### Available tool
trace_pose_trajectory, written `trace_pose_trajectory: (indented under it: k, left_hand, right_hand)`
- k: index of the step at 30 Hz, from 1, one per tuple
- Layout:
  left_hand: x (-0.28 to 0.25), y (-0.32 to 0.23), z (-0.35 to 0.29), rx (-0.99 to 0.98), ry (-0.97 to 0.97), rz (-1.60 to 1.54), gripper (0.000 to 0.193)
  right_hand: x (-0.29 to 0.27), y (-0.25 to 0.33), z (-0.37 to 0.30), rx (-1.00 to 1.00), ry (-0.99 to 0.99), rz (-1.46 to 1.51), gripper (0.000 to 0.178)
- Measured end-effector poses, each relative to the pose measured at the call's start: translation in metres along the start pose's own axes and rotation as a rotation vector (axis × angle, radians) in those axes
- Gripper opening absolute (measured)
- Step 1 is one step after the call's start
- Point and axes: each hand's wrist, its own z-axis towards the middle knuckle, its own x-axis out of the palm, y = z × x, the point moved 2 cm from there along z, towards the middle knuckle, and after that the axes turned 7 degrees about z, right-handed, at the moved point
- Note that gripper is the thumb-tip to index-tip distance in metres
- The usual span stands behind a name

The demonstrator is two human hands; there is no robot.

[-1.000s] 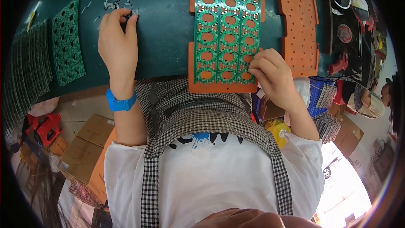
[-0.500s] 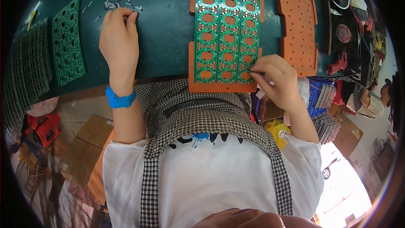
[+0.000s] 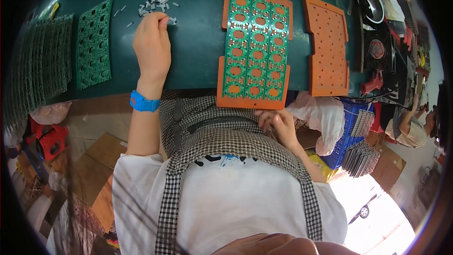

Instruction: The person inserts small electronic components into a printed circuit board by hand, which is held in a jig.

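Note:
My left hand [image 3: 153, 49] reaches to the near edge of a pile of small pale grey parts [image 3: 158, 1] on the dark green table. Its fingers are pinched together; whatever lies between the fingertips is too small or hidden to make out. A green circuit board panel [image 3: 246, 49] with rows of oval openings lies on an orange tray [image 3: 247, 103] in front of me. Just below that tray's near edge, over my lap, my right hand [image 3: 279, 123] hangs with fingers loosely bent and apart, nothing visible in them.
A second orange tray [image 3: 326, 47] with small holes lies to the right. At left are another green panel [image 3: 94, 45] and a row of upright panels [image 3: 40, 61]. A red-handled tool [image 3: 373, 83] and a round-rimmed dish [image 3: 371, 5] are farther right. A person [image 3: 406, 130] is at far right.
My right hand has left the panel's lower right corner and dropped below the tray's near edge. My left hand stays at the parts pile. The whole view has shifted slightly.

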Motion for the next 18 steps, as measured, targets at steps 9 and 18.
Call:
trace_pose_trajectory:
  k: [9,18]
  left_hand:
    - [-0.008,0.008,-0.003,-0.062,-0.118,-0.164,0.014]
    - [-0.006,0.004,-0.007,-0.351,0.034,-0.623,0.026]
  right_hand:
    - [-0.002,0.018,-0.028,-0.476,-0.746,-0.749,0.031]
    - [-0.063,0.197,0.115,-0.162,-0.381,-0.417,0.038]
